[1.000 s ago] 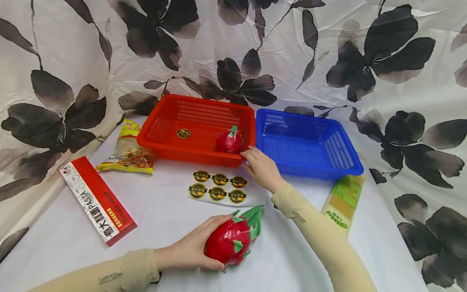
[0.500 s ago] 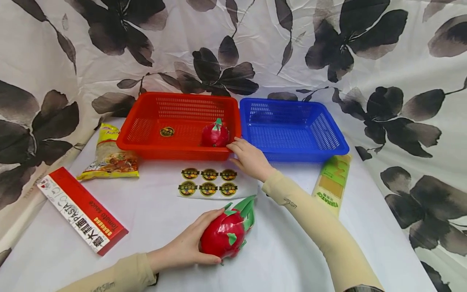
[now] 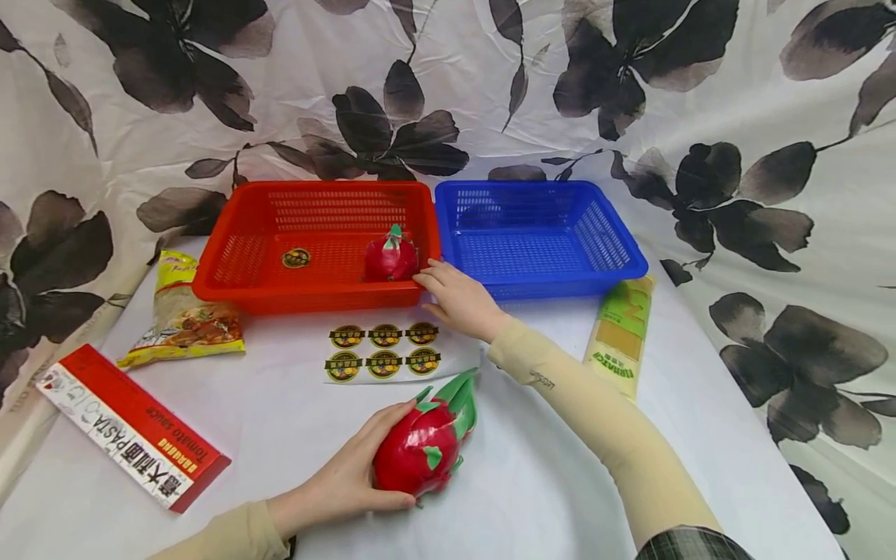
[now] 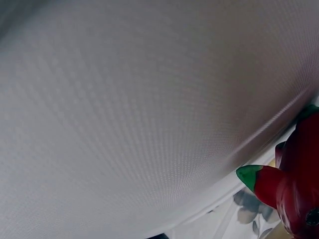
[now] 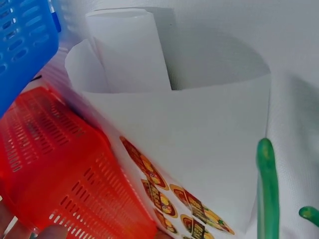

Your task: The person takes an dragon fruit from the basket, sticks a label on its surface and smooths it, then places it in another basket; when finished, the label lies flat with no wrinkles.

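Observation:
My left hand [image 3: 350, 470] holds a large red dragon fruit [image 3: 414, 453] with green leaf tips, low over the white table at the front. In the left wrist view that dragon fruit [image 4: 304, 184] fills the lower right corner. My right hand [image 3: 462, 299] grips the front right corner of the red basket [image 3: 308, 299], fingers over the rim and thumb outside it. Inside that basket, near the hand, sits a smaller red fruit [image 3: 390, 257] with a green top. A sheet of round fruit stickers [image 3: 383, 351] lies before the basket; its curled backing paper [image 5: 189, 134] shows in the right wrist view.
A blue basket [image 3: 542, 272] stands right of the red one, against it. A noodle bag [image 3: 192, 311] and a red-and-white pasta box [image 3: 133, 428] lie left. A green-and-yellow packet [image 3: 621, 334] lies right, beyond my right forearm. A round sticker [image 3: 295, 258] is on the red basket's floor.
The head view has turned, so everything slides leftward in it. Both hands keep their places: the left on the dragon fruit, the right at the red basket's corner.

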`<state>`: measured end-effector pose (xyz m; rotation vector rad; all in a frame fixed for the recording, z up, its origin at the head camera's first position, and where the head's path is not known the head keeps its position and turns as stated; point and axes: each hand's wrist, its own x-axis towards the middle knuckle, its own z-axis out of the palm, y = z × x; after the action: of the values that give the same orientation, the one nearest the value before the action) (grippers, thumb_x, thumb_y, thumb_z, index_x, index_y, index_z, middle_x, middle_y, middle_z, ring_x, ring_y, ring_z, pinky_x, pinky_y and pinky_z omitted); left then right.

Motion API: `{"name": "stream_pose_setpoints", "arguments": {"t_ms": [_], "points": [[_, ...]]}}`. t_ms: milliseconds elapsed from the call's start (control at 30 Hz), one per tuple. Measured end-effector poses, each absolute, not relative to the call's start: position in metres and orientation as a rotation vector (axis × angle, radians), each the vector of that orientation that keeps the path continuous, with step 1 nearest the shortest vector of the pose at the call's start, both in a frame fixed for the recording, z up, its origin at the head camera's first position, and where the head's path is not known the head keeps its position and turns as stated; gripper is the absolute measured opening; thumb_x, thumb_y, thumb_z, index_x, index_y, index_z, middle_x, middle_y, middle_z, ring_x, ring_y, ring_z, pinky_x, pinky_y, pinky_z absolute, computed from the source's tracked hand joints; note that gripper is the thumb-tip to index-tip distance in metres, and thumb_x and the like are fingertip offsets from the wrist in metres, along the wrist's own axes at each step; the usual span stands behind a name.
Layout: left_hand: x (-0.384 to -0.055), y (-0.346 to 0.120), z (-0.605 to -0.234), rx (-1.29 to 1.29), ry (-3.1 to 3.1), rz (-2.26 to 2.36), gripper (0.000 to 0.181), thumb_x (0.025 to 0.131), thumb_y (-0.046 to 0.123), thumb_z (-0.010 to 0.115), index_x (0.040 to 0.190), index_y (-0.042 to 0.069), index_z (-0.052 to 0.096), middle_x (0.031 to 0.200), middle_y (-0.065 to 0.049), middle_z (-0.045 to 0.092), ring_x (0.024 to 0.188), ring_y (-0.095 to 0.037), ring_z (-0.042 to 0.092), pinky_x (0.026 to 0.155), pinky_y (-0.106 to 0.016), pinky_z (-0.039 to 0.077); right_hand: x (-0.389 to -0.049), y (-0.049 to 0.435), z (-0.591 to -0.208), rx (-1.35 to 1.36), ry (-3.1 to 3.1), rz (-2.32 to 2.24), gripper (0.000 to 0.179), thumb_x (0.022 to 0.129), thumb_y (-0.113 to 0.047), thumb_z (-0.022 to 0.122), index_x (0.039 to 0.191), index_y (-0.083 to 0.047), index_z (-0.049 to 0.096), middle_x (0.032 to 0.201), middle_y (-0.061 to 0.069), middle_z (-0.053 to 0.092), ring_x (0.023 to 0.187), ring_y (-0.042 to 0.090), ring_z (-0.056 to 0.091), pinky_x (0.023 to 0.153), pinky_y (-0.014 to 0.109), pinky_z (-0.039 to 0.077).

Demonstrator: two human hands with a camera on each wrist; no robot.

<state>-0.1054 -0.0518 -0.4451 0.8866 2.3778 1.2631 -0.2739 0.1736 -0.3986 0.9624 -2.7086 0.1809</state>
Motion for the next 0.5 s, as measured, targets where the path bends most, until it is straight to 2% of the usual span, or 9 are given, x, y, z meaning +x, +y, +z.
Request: {"name": "stream_pose_setpoints", "arguments": {"t_ms": [267, 500], "points": [[-0.104, -0.050, -0.445, 0.862, 2.403, 1.256, 0.100, 0.064, 0.038, 0.082, 0.145, 0.024, 0.024, 0.138, 0.004, 0.034, 0.123, -0.020, 0.039, 0.081, -0.028, 0.052, -0.265, 0.180, -0.394, 1.006, -2.735, 0.139, 0.052, 0.089, -0.027, 0.061, 0.135, -0.009, 0.046, 0.145, 0.012, 0.038, 0.136, 0.026, 0.032, 0.114, 0.035, 0.020], [-0.106, -0.046, -0.443, 0.856, 2.379, 1.242, 0.100, 0.065, 0.038, 0.082, 0.145, 0.024, 0.023, 0.138, 0.003, 0.035, 0.123, -0.023, 0.040, 0.078, -0.026, 0.052, -0.231, 0.200, -0.391, 1.177, -2.660, 0.188, 0.044, 0.089, -0.028, 0.060, 0.128, -0.009, 0.053, 0.137, 0.011, 0.049, 0.129, 0.027, 0.041, 0.110, 0.041, 0.029]]}}
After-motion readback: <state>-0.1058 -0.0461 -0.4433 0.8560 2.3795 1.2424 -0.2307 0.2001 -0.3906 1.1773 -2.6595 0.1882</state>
